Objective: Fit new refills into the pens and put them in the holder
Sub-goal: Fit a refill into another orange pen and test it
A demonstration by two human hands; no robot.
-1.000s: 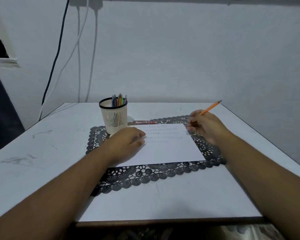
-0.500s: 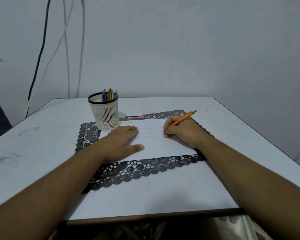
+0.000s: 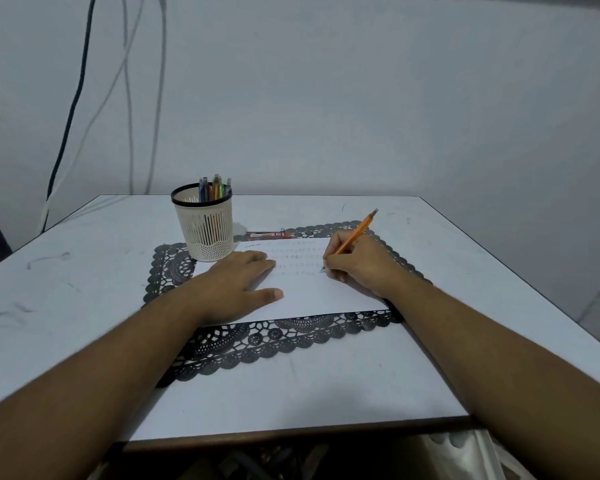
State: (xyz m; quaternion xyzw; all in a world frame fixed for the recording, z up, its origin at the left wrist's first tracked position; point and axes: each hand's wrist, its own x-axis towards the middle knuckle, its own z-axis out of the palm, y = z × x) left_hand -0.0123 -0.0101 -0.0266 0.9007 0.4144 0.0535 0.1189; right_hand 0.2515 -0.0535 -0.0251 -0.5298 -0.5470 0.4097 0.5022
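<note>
An orange pen (image 3: 355, 233) is gripped by the right hand (image 3: 359, 268), tip on the paper (image 3: 312, 292). The left hand (image 3: 238, 282) is laid flat, fingers straight, on the paper. Other pens (image 3: 215, 189) are seen upright in the holder (image 3: 207, 233) on the desk (image 3: 84, 271).

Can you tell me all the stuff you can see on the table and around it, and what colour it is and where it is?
table: one, white, fills the middle of the view.
mat: one, black lace, on the table.
paper: one sheet, white with faint rows of marks, on the mat.
holder: one, cream with a black rim, at the mat's far left corner.
pens: several, mixed colours, standing in the holder.
packet: one, red, flat behind the paper.
cables: a few, dark and white, hanging on the wall at left.
orange pen: one, tip on the paper.
left hand: flat on the paper.
right hand: grips the orange pen.
</note>
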